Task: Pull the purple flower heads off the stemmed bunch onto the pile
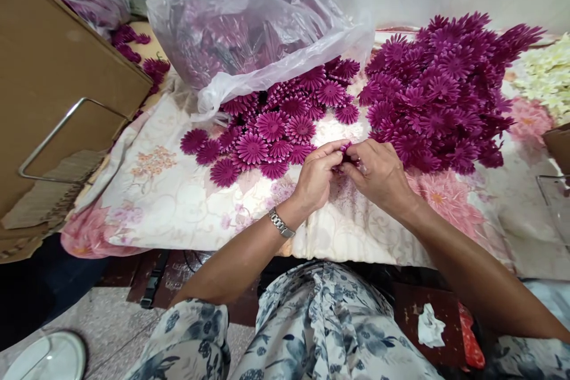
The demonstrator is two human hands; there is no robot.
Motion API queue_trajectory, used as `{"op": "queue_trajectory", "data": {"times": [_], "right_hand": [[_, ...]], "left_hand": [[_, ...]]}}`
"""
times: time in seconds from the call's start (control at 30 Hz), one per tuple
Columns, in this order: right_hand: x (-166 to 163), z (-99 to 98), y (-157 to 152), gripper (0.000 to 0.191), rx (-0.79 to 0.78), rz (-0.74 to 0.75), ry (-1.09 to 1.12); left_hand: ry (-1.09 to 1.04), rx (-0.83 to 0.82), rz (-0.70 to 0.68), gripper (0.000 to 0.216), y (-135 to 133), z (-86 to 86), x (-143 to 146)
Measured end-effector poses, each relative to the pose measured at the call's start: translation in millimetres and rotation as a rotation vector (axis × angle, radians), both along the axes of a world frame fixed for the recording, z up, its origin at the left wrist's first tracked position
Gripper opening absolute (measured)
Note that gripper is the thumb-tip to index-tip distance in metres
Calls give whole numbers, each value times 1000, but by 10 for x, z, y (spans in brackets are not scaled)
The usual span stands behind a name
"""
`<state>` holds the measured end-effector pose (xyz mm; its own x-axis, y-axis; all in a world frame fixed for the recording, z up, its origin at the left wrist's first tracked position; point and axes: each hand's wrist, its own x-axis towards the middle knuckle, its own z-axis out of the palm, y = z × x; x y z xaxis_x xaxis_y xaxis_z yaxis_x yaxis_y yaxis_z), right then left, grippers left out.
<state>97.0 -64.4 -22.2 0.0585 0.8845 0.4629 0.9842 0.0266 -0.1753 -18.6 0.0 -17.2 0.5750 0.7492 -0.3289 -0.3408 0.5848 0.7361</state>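
My left hand (317,175) and my right hand (378,173) meet over a flowered cloth (169,202), fingers pinched together on a small purple artificial flower (346,157) held between them. A metal watch (280,223) sits on my left wrist. Just beyond the left hand lies a loose spread of flat purple flower heads (271,130). Beyond the right hand rises a large heap of purple flowers (445,89).
A clear plastic bag (253,24) full of purple flowers stands at the back centre. A cardboard box (48,83) with a metal handle is at the left. White flowers (547,74) lie at the far right. A white plate (48,359) sits on the floor.
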Motion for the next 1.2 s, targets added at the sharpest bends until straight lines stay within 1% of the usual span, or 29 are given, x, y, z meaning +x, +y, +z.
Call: {"op": "queue_trajectory", "data": {"times": [0.07,0.17,0.27,0.33,0.47,0.53,0.63,0.83,1.0,1.13,1.2], "right_hand": [[0,-35,33,12,-7,13,-23],[25,-72,57,9,14,66,37],[57,-91,69,15,54,120,50],[65,-95,74,18,104,125,28],[50,-101,85,14,215,130,49],[44,-105,93,14,232,130,42],[55,-107,99,14,217,131,53],[115,-79,73,10,184,181,243],[132,-65,42,8,211,224,321],[156,-68,21,8,225,169,456],[187,-67,9,8,222,166,526]], "left_hand": [[23,-1,5,22,10,-11,-6],[40,4,-14,23,23,-23,-20],[28,23,-24,24,30,-25,-30],[16,25,-24,26,31,-20,-35],[6,13,-27,24,32,-7,-43],[13,5,-15,24,32,-6,-43],[30,-18,-4,25,37,-9,-38],[6,-60,25,22,67,8,-29],[23,4,98,21,85,-3,-7],[63,56,176,23,99,-68,18],[80,101,211,23,115,-98,18]]}}
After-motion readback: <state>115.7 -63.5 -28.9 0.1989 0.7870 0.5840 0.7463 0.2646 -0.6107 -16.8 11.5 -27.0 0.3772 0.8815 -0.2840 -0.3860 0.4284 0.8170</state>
